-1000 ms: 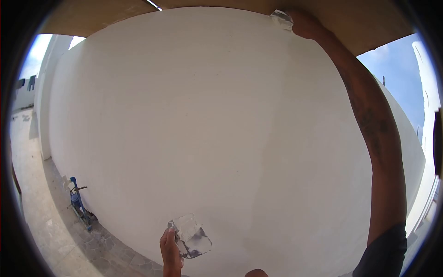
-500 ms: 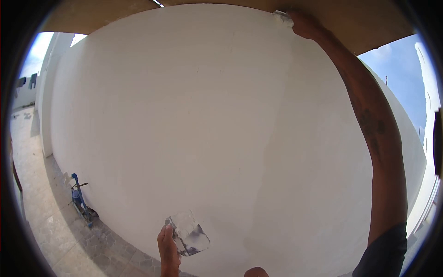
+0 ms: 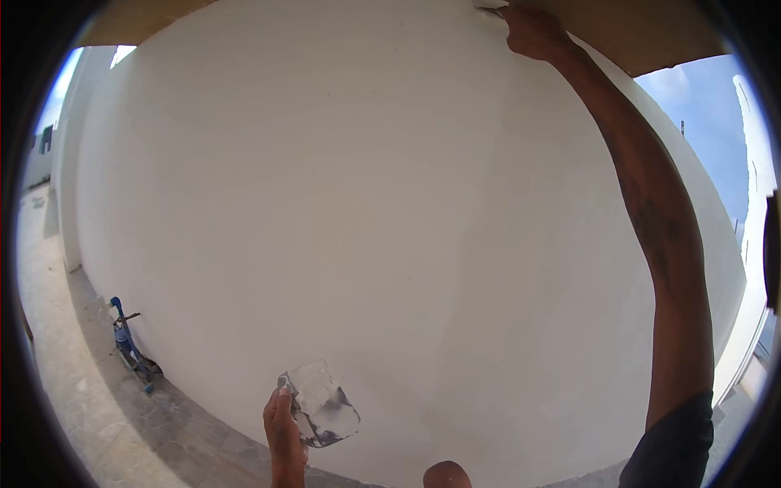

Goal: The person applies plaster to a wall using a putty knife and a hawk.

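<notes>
My right hand (image 3: 533, 34) reaches up to the top of the white wall (image 3: 390, 203), arm outstretched. It is closed around a putty knife (image 3: 488, 10), whose thin blade sits at the wall near the upper frame edge; the hand covers the handle. Low in the view, my left hand (image 3: 283, 427) grips a flat, squarish metal plate (image 3: 325, 407) by its left edge, thumb on top. White paste coats much of the plate, with dark bare metal showing through. A damper-looking, slightly darker band runs down the wall below the right hand.
A brown overhead panel (image 3: 643, 37) hangs above the wall at the upper right. A blue metal object (image 3: 126, 342) stands on the tiled floor (image 3: 98, 407) against the wall's left base. A rounded body part, perhaps a knee (image 3: 446, 475), shows at the bottom edge.
The right hand with its putty knife is a little lower on the wall relative to the overhead panel, its blade seen more edge-on. The view has tilted down slightly. Both hands keep their holds.
</notes>
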Demonstrator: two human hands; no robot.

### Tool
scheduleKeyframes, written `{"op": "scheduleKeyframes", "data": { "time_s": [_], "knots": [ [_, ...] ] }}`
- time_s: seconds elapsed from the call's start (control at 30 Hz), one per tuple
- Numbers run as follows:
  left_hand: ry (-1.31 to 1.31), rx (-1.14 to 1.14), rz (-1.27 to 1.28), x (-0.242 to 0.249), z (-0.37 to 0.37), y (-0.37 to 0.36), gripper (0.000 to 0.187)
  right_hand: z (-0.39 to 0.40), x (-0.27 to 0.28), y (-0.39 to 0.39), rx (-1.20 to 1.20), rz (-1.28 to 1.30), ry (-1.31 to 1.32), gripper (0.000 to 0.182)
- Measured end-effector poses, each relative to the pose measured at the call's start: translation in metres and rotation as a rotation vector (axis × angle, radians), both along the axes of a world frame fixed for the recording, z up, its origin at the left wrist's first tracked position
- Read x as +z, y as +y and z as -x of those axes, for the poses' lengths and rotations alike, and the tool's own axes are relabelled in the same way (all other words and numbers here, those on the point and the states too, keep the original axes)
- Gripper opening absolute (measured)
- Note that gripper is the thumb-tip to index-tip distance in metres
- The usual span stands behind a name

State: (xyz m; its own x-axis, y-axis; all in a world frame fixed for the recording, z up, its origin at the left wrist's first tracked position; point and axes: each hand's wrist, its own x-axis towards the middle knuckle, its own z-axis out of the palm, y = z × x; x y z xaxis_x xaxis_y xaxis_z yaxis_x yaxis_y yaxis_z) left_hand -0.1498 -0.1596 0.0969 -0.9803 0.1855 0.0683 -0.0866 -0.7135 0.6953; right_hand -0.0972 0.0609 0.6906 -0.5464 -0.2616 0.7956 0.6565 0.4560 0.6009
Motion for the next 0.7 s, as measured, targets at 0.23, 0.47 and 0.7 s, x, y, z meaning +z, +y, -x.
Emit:
{"op": "scheduleKeyframes", "data": {
  "time_s": [0.23,0.47,0.7],
  "knots": [
    [0.012,-0.019,-0.021,-0.008,0.006,0.002,0.026,0.004,-0.053,-0.017,0.037,-0.02,-0.028,0.033],
    [0.002,-0.001,0.019,0.004,-0.002,-0.001,0.027,0.013,-0.097,0.009,0.077,-0.184,-0.027,0.038],
    [-0.005,0.036,0.061,0.011,-0.008,-0.003,0.028,0.015,-0.147,0.03,0.168,-0.325,-0.053,0.051]
  ]
}}
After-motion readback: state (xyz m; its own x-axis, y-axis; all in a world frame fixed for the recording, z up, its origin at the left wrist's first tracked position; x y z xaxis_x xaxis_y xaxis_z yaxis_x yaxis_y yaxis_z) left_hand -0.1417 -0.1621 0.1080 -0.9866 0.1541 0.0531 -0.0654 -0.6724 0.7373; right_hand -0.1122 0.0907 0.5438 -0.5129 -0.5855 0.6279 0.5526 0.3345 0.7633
